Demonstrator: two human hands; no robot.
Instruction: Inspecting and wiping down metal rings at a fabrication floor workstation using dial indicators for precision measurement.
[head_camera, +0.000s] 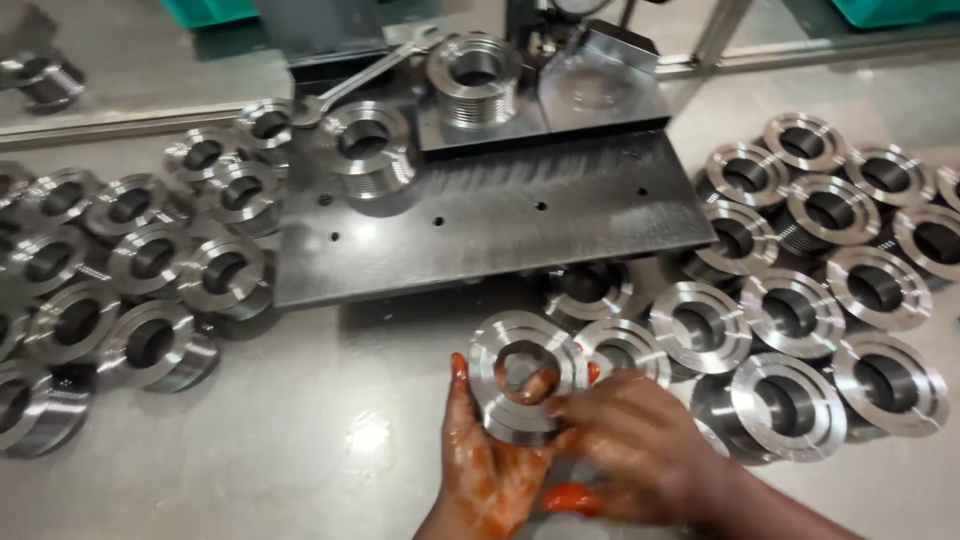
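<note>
Your left hand and right hand are both clamped on a flanged steel ring at six o'clock, just above the bench; a steel plate lies at twelve o'clock.

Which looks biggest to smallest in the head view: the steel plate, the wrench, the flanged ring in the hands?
1. steel plate, by far.
2. wrench and flanged ring: unsure. The wrench is longer but thin and farther away; the ring sits nearer the camera.
</note>
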